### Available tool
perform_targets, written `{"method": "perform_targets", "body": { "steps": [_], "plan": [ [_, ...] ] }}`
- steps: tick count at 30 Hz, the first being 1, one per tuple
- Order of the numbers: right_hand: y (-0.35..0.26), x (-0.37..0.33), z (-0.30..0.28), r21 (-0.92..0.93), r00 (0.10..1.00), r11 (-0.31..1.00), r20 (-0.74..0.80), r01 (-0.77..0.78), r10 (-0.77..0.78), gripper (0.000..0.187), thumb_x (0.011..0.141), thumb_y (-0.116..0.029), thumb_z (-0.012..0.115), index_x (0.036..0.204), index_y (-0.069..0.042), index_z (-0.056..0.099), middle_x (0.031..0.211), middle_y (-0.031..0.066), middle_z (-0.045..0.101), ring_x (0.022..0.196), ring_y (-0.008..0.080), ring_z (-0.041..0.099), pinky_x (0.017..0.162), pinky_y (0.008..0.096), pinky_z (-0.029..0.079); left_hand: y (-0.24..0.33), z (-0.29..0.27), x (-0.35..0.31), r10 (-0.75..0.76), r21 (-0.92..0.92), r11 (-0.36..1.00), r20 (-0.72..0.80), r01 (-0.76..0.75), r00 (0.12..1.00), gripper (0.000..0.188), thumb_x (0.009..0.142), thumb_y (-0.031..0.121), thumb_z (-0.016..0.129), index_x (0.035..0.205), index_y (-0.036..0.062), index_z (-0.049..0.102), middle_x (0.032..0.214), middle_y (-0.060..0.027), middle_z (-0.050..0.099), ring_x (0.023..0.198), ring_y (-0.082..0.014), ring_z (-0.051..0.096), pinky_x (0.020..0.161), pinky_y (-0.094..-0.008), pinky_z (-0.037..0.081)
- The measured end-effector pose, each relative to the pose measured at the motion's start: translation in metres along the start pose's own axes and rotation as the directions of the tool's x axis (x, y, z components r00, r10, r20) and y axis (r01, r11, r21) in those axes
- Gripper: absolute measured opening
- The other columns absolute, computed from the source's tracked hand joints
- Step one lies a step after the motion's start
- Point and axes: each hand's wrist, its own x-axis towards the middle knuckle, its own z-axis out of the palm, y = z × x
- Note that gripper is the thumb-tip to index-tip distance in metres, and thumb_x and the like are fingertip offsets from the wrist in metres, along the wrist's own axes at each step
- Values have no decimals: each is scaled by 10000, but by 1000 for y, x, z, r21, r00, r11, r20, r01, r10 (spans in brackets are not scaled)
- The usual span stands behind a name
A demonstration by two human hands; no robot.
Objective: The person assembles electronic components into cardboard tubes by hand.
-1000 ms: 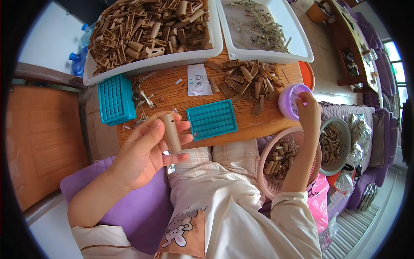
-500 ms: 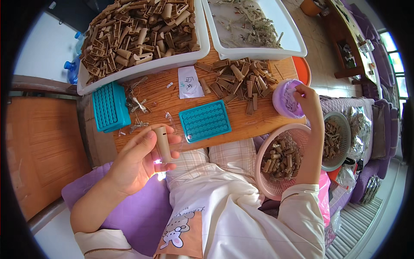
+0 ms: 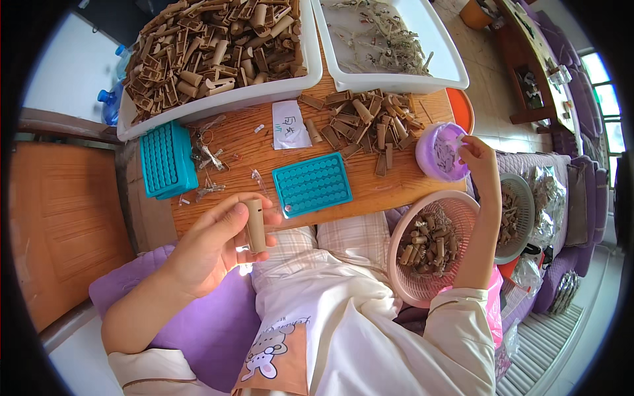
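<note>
My left hand is closed around an upright tan plastic casing, a tapered tube with a small dark slot near its top. A thin clear wire trails from these fingers toward the table, and a bright light glows below the palm. My right hand pinches a small white piece at the right rim of a purple bowl. Inside that bowl lie more small whitish pieces. A teal tray with rows of round recesses sits on the table between my hands.
A white tub heaped with tan casings and another white tub of wire bundles stand at the back. Loose casings pile before them. Teal trays are stacked at left. A pink basket of casings is below my right arm.
My right hand has drawn back slightly from inside the purple bowl to its right rim, with a small white piece now showing at the fingertips. The left hand keeps its hold on the casing.
</note>
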Motion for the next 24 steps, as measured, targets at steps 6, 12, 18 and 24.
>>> {"method": "perform_targets", "body": {
  "steps": [6,12,18,24],
  "plan": [
    [10,0,-6,-44,995,996,55,80,-77,249,745,7,534,990,48,537,741,33,558,637,73,510,598,193,412,-1,0,-1,2,-5,1000,4,-2,1000,302,891,302,402,1093,82,448,1041,-84,529,880,-172,537,730,-300,444],
    [11,-2,-6,-31,996,998,70,50,-48,139,740,19,519,878,26,533,760,19,536,667,66,511,605,189,399,0,1,-2,-12,19,1000,-1,12,1000,301,890,302,405,1091,83,452,1033,-84,530,880,-169,535,728,-292,444],
    [9,-6,-1,-19,998,998,24,55,-55,93,751,4,504,841,8,527,751,10,532,676,64,506,596,194,378,-1,0,-2,-16,37,999,-5,16,1000,309,890,307,408,1091,78,453,1019,-88,531,877,-171,543,735,-299,453],
    [13,-3,2,176,995,979,-25,102,-100,56,747,-1,505,794,-26,524,725,-5,516,666,49,472,583,182,348,1,1,-3,-65,-28,997,46,66,997,320,886,315,411,1080,64,451,1022,-91,526,868,-203,568,677,-322,498]
  ]
}}
